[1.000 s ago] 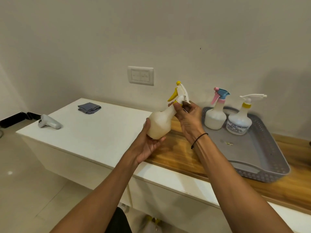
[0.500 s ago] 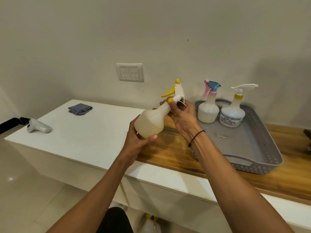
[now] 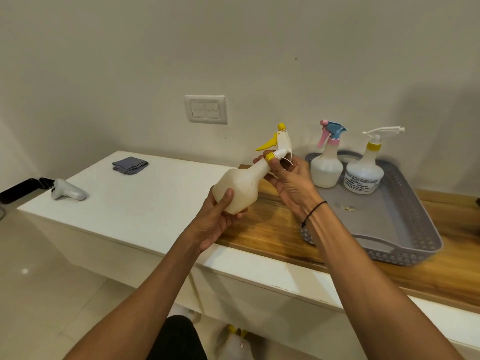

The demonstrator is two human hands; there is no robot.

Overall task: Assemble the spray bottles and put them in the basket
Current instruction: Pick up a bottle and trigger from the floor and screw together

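A pale bottle (image 3: 237, 187) is held tilted in the air above the counter (image 3: 155, 203), left of the basket (image 3: 405, 224). Its base is gripped by the left hand (image 3: 215, 222). The yellow collar of its sprayer (image 3: 276, 145) is pinched by the right hand (image 3: 291, 181). Two assembled bottles (image 3: 326, 170) are stood upright in the basket's far end.

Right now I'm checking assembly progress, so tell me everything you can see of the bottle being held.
The translucent white plastic spray bottle is held tilted above the counter, neck up-right. Its white trigger head with yellow lever and nozzle tip sits at the yellow collar. The left hand grips the rounded base; the right hand pinches the collar. It looks empty.
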